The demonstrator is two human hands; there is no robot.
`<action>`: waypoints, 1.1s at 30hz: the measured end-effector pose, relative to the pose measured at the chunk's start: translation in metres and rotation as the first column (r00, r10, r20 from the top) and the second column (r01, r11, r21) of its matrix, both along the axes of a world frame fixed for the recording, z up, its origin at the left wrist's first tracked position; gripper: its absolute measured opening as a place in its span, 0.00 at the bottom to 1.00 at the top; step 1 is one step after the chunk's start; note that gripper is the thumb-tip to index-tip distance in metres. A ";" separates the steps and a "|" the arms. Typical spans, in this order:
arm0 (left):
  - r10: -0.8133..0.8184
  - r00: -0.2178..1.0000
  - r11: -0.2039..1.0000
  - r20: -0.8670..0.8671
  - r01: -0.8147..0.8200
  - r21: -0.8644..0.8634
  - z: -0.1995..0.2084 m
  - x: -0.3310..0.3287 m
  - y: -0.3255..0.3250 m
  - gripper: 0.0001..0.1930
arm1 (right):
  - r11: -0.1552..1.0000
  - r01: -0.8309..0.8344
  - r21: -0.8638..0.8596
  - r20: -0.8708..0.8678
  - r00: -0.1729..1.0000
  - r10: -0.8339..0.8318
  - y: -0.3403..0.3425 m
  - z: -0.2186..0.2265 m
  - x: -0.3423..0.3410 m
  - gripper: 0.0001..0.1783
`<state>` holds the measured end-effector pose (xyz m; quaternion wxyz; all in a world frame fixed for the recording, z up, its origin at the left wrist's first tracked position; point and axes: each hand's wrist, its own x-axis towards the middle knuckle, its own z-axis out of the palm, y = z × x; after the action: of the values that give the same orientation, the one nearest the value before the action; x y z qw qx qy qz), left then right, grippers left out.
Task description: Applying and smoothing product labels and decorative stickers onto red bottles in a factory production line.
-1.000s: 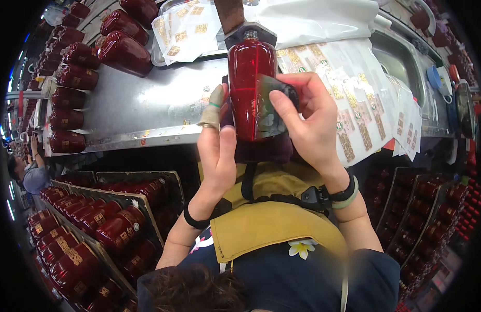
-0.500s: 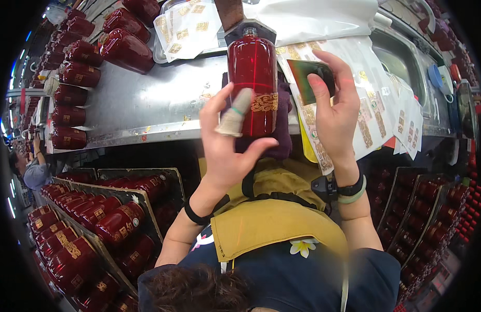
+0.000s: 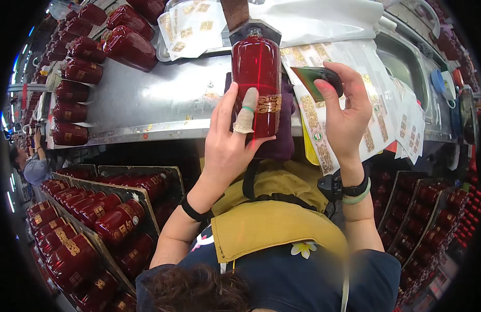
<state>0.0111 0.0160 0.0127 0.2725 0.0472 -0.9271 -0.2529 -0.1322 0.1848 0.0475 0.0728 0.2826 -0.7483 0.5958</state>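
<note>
At counter edge [image 3: 147, 137], red bottle [image 3: 265, 78], bare steel [image 3: 160, 88] leftward

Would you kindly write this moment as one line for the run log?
left hand: fingers over red bottle | right hand: pinching dark flat scraper, clear of bottle | bottle: gold band on, purple cloth beneath

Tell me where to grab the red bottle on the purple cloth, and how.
Best grip the red bottle around its plain upper body, probably from above and the left. It lies on its side, neck pointing away toward the dark metal plate, which crowds that end. The gold band shows on the lower body's right, so keep fingers off it.
</note>
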 end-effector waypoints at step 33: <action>-0.006 0.996 0.879 -0.092 0.049 0.474 -0.043 0.009 -0.014 0.53 | 0.890 -0.263 0.371 -0.650 0.611 0.452 -0.037 0.001 0.005 0.08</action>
<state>0.0203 0.0019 -0.0298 0.2895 0.0880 -0.8245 -0.4782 -0.1274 0.1479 0.0486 0.2049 0.6445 -0.6516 0.3436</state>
